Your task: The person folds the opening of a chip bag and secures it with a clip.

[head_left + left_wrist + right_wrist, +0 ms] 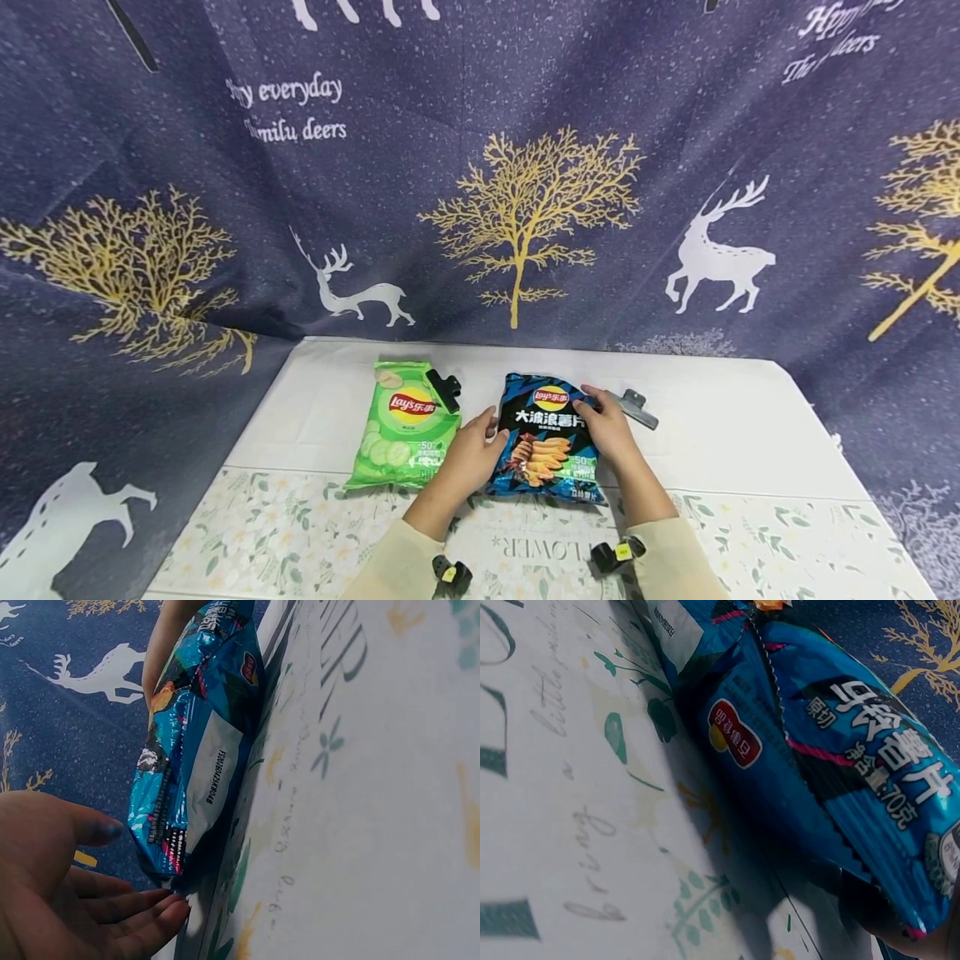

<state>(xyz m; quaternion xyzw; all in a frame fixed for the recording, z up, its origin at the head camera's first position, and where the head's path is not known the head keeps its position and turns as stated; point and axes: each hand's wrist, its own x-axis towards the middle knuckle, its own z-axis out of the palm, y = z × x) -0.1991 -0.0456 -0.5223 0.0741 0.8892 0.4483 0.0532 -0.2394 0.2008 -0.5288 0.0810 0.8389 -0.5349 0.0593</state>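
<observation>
A blue-and-black bag of potato chips (546,433) lies face up on the table. My right hand (611,429) grips its right edge, with thumb over the front; in the right wrist view the fingers (900,930) reach under the bag's side. At the left edge is my left hand (472,450). In the left wrist view its thumb (97,827) stands apart from the bag (214,780), while relaxed fingertips meet the bag's lower corner. To the left lies a green bag of chips (405,429), with a black clip (446,390) at its upper right.
Another dark clip (637,408) lies on the table just beyond my right hand. The white table cover (712,417) has a floral, lettered front part (255,525). A dark blue curtain (465,83) with deer and trees hangs behind the table.
</observation>
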